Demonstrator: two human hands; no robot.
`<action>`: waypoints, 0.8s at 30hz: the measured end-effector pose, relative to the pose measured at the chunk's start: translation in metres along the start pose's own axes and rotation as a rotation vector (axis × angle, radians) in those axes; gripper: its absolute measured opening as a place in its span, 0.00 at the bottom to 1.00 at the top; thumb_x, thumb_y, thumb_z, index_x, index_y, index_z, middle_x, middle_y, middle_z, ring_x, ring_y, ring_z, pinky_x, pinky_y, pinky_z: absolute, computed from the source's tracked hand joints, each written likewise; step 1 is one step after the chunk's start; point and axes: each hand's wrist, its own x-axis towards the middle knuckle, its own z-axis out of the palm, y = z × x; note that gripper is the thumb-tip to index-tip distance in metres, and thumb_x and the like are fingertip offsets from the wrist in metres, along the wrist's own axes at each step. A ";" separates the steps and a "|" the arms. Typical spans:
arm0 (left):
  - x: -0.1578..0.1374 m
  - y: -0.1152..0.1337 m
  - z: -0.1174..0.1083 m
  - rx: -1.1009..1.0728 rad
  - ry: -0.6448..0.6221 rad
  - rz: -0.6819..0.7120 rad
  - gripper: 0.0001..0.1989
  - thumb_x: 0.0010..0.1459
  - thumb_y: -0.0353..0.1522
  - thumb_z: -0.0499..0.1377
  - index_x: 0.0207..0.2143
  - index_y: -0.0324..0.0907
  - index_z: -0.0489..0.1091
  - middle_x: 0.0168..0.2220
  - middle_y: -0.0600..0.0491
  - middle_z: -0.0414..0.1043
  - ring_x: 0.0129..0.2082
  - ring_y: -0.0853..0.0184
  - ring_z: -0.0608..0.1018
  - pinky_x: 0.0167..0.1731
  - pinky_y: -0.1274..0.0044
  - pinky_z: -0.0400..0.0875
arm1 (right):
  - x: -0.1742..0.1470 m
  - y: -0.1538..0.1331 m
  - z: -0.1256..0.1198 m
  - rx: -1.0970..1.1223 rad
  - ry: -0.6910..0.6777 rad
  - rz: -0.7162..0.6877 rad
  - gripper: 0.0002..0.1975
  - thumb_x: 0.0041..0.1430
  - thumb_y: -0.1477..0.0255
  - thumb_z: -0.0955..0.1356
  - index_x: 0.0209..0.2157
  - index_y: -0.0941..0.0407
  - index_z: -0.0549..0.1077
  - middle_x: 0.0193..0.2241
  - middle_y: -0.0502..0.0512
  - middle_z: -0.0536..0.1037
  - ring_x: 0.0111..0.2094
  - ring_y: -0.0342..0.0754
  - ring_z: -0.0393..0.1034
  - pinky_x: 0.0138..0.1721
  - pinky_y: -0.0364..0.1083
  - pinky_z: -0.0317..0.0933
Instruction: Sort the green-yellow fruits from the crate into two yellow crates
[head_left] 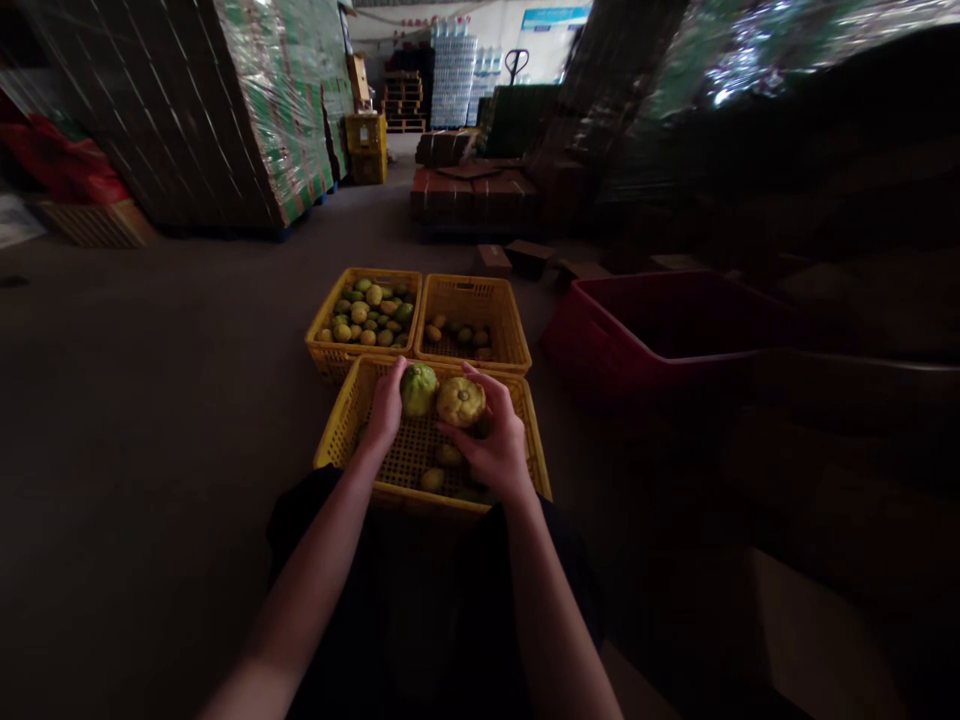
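My left hand (pixel 386 408) is closed around a green, ridged fruit (pixel 419 390). Beside it, my right hand (pixel 496 432) grips a yellowish, lumpy round fruit (pixel 460 402) with its stem end turned toward me. Both fruits are held side by side above the near yellow crate (pixel 341 420), whose floor is a grid of holes. A few small yellow-green fruits (pixel 433 480) lie in the right part of that crate, partly hidden by my right hand. The exact kind of fruit is hard to tell in this dim light.
Beyond stand a yellow crate (pixel 316 335) full of similar fruits and another crate (pixel 517 330) holding several. A large red bin (pixel 630 350) is at the right. Wrapped pallet stacks (pixel 277 110), flat cardboard boxes (pixel 472 195) and a yellow box (pixel 366 150) stand farther back.
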 end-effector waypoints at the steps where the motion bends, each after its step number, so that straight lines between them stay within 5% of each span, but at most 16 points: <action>1: 0.002 -0.002 -0.002 -0.002 0.017 0.024 0.12 0.55 0.39 0.59 0.39 0.42 0.75 0.38 0.51 0.79 0.49 0.62 0.77 0.50 0.74 0.68 | 0.000 0.002 -0.001 0.001 0.017 0.017 0.34 0.42 0.76 0.75 0.52 0.48 0.67 0.55 0.54 0.72 0.56 0.53 0.66 0.55 0.54 0.62; 9: -0.011 -0.015 0.010 -0.076 0.008 -0.080 0.15 0.52 0.37 0.61 0.40 0.41 0.75 0.38 0.51 0.79 0.47 0.61 0.78 0.49 0.73 0.69 | 0.008 0.003 0.008 0.240 0.365 0.433 0.20 0.46 0.62 0.73 0.42 0.51 0.73 0.40 0.51 0.78 0.43 0.50 0.72 0.46 0.49 0.66; 15: -0.017 -0.006 0.017 -0.227 -0.020 -0.335 0.16 0.54 0.38 0.54 0.39 0.37 0.73 0.29 0.48 0.77 0.35 0.60 0.80 0.36 0.71 0.75 | 0.019 0.014 0.009 0.701 0.350 0.809 0.17 0.50 0.55 0.67 0.32 0.54 0.73 0.29 0.54 0.79 0.31 0.50 0.75 0.29 0.49 0.71; 18: -0.019 -0.001 0.013 -0.342 -0.053 -0.371 0.18 0.52 0.39 0.52 0.40 0.37 0.72 0.31 0.46 0.77 0.35 0.59 0.80 0.35 0.70 0.75 | 0.020 0.013 0.008 0.865 0.398 0.873 0.14 0.47 0.59 0.70 0.33 0.54 0.73 0.29 0.51 0.79 0.28 0.46 0.75 0.28 0.46 0.71; 24: -0.027 0.005 0.018 -0.297 -0.192 -0.224 0.18 0.52 0.38 0.50 0.36 0.38 0.73 0.32 0.46 0.77 0.39 0.58 0.79 0.39 0.68 0.74 | 0.020 -0.001 0.009 0.966 0.387 0.849 0.16 0.49 0.56 0.67 0.31 0.55 0.74 0.28 0.54 0.80 0.33 0.52 0.77 0.34 0.52 0.73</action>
